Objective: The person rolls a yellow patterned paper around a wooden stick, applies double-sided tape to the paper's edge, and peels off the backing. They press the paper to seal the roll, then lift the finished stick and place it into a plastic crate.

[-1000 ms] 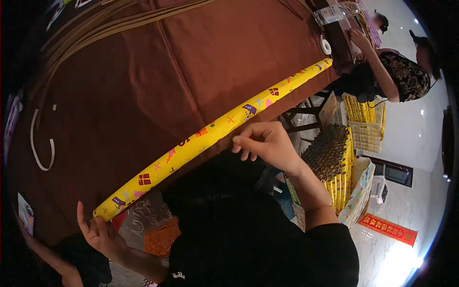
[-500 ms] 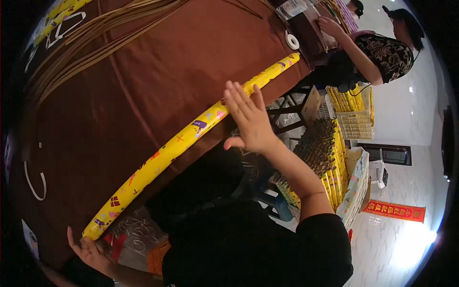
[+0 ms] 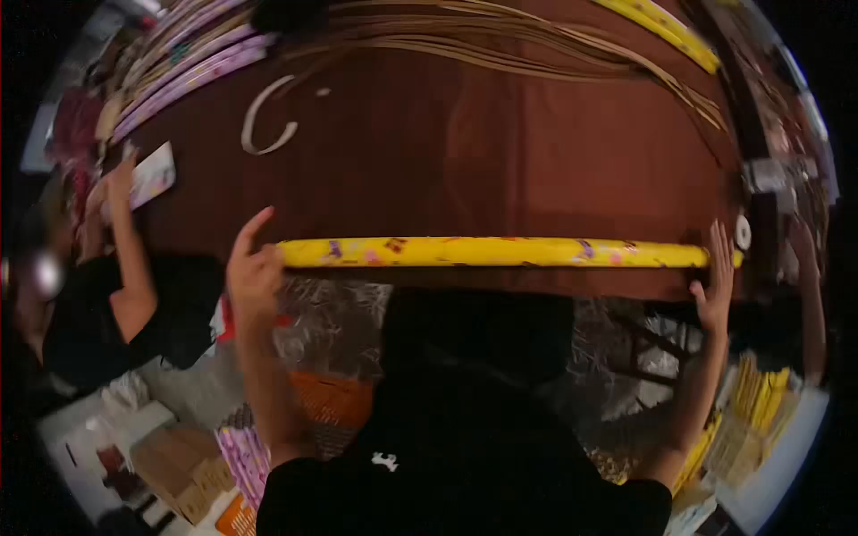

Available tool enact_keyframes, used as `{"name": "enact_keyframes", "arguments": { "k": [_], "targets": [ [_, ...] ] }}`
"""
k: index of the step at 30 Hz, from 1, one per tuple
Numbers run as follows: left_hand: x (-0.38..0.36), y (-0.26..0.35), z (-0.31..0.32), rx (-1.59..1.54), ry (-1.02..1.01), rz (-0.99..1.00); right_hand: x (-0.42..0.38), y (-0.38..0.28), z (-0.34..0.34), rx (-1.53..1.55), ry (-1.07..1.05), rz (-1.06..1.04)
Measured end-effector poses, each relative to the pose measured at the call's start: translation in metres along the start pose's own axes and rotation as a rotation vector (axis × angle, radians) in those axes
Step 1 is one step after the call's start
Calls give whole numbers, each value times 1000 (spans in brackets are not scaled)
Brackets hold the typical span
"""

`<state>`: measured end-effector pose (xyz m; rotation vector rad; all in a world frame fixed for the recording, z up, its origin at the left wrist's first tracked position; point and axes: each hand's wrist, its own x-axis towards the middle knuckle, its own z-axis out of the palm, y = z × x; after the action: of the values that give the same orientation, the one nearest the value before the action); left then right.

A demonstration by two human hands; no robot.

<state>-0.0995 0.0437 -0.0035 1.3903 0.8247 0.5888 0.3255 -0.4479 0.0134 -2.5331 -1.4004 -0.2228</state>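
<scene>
A long, thin tube in yellow printed wrap lies straight along the near edge of the brown-covered table. At its left end is my left hand, one finger stretched up and the other fingers curled at the tube's tip. My right hand lies near the right end with fingers straight and flat across the wrap, thumb apart. The right tip of the tube shows just beyond that hand. Slight blur softens both hands.
Brown strips spread across the far side. A curved white strip lies left of centre, a tape roll at right. Pink-purple tubes lie far left, near a co-worker's arm. An orange crate stands below.
The view has turned, so the tube now runs level across it. My right hand has slid along the tube from its middle to the right end; my left hand stays at the left end.
</scene>
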Motion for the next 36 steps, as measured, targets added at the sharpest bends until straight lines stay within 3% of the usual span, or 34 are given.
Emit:
{"name": "enact_keyframes", "arguments": {
  "k": [6, 7, 10, 13, 15, 16, 17, 19, 22, 23, 24, 26, 27, 29, 30, 33, 36],
  "targets": [
    [-1, 29, 8, -272, -152, -116, -60, 49, 13, -329, -50, 49],
    [8, 33, 2, -309, -244, -85, -63, 53, 13, -358, 36, -58],
    [21, 60, 12, -456, -317, -71, -108, 67, 6, -449, 237, -68],
    [40, 76, 25, -516, -527, -11, -158, 39, 1, -414, 276, 105],
    [50, 97, 44, -476, -623, 18, -197, 27, 12, -139, 226, 318],
    [57, 106, 54, -472, -664, 25, -209, 19, 6, -286, 182, 188],
    [67, 114, 66, -391, -676, 45, -215, -1, 3, -229, 179, 178],
    [87, 126, 91, -258, -712, 75, -247, -33, 25, -31, 241, 367],
    [123, 134, 137, 132, -694, 250, -251, -106, 17, 379, 5, 446],
    [132, 135, 155, 166, -660, 235, -250, -133, 7, 185, 15, 374],
    [139, 137, 171, 201, -622, 219, -249, -147, 6, 207, 74, 338],
    [143, 138, 194, 208, -661, 211, -284, -154, 20, -147, 65, 491],
    [137, 141, 209, 241, -664, 230, -293, -159, 23, -301, 194, 458],
    [119, 146, 231, 302, -688, 299, -331, -140, 44, -514, 257, 517],
    [111, 148, 239, 330, -706, 312, -315, -150, 34, -526, 362, 489],
    [91, 139, 261, 206, -768, 563, -330, -145, 41, -607, 401, 543],
    [80, 138, 272, 154, -736, 582, -350, -133, 45, -631, 434, 560]
  ]
}}
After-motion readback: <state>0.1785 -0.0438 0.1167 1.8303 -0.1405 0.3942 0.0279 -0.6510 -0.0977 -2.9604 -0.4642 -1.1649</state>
